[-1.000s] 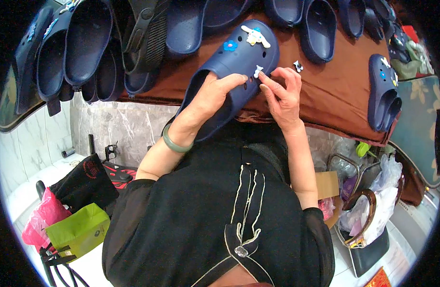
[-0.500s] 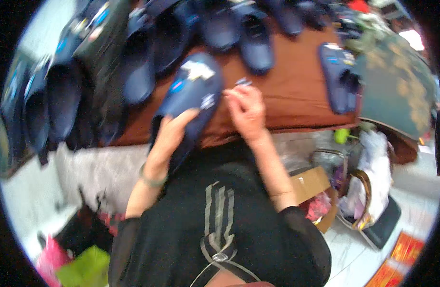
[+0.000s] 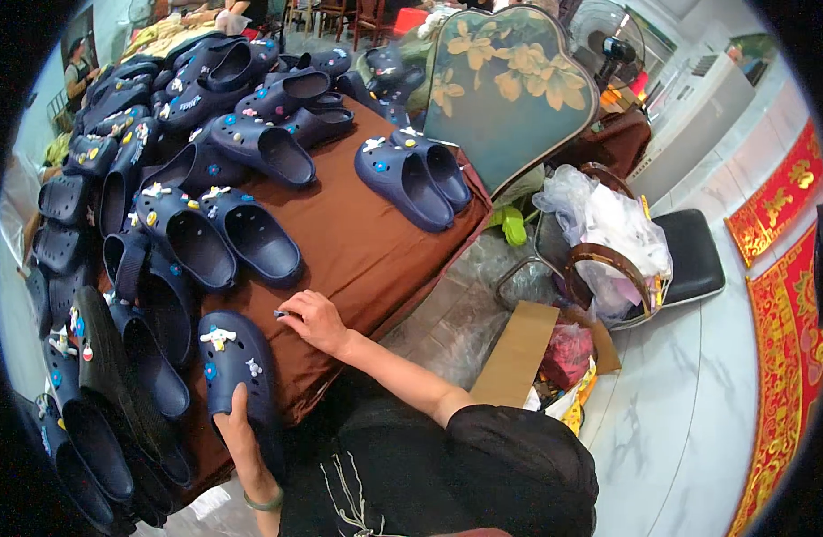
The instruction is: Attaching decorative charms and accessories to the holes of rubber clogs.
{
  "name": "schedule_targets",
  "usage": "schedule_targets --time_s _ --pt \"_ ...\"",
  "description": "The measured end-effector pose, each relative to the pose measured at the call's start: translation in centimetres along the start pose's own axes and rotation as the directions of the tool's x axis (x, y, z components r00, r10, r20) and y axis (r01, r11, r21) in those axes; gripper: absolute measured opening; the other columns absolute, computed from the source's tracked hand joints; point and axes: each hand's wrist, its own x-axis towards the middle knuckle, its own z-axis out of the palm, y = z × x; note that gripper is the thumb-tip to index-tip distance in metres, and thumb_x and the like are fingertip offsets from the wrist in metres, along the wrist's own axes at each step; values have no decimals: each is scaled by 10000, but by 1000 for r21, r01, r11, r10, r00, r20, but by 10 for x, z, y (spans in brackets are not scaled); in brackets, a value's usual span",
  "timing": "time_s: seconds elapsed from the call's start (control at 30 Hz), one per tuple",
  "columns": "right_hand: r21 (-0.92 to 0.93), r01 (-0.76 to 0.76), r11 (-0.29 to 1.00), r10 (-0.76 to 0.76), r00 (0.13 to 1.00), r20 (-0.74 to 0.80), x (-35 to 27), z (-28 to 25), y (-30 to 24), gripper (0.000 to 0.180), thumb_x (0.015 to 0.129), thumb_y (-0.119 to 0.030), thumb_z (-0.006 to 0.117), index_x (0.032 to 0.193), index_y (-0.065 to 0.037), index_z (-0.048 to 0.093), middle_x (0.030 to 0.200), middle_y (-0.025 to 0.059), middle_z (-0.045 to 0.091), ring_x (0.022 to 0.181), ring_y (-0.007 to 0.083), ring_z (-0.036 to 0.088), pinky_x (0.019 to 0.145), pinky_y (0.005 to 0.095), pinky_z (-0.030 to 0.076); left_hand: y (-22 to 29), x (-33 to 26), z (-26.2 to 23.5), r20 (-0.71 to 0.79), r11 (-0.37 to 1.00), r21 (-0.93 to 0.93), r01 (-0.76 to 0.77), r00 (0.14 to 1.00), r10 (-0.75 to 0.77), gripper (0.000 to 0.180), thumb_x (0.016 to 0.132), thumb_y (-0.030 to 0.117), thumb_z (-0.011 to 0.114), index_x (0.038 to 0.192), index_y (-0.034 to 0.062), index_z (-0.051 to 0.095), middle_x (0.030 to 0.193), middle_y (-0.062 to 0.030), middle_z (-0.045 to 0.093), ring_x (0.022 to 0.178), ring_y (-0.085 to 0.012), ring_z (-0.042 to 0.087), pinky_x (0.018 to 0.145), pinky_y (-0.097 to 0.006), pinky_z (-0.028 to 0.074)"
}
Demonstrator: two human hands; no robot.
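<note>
The navy clog (image 3: pixel 237 371) now lies flat at the near edge of the brown-clothed surface (image 3: pixel 376 251), no longer tilted up between both hands. The left hand (image 3: pixel 237 430) grips its heel. The right hand (image 3: pixel 311 320) has left the shoe and pinches what looks like a small charm (image 3: pixel 278 313) on the cloth. Beyond, rows of navy clogs (image 3: pixel 250 237) wait.

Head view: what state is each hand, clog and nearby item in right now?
Left hand: gripping heel of the dark blue foam clog, charms fitted, lying on the brown tablecloth.
Right hand: pinching a small charm on the cloth.
Cardboard box: flap open.
</note>
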Motion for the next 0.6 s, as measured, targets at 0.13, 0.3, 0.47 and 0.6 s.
schedule_targets --time_s 0.13,0.3,0.47,0.6 --pt "203 23 979 -25 1000 4 0 -9 -44 184 768 -142 702 924 -64 644 878 83 622 853 285 589 723 373 492 -1 -5 -14 254 927 292 -233 954 160 432 817 99 640 1198 -69 521 1064 -100 597 881 -165 581 774 -286 462" --pt "292 10 956 -5 1000 -17 -5 -12 -73 168 793 -107 675 941 -48 620 888 100 616 885 286 595 761 371 495 9 -14 -16 108 922 361 -142 988 110 223 818 100 654 969 -63 638 835 -31 626 713 -111 557 666 -264 456" --pt "253 -107 962 94 994 62 -19 -10 -51 164 887 -142 586 996 -22 611 976 149 638 897 316 621 775 384 503 9 -7 -2 -100 884 428 -190 962 255 209 864 177 652 917 -22 686 756 -5 612 662 -76 514 584 -259 425" --pt "266 -174 948 150 983 108 -21 -23 -59 134 856 -41 621 983 -6 647 950 137 672 845 257 658 749 337 524 3 -4 -5 -125 956 293 -20 990 59 301 900 313 622 725 68 612 688 27 528 606 -78 506 542 -249 398"
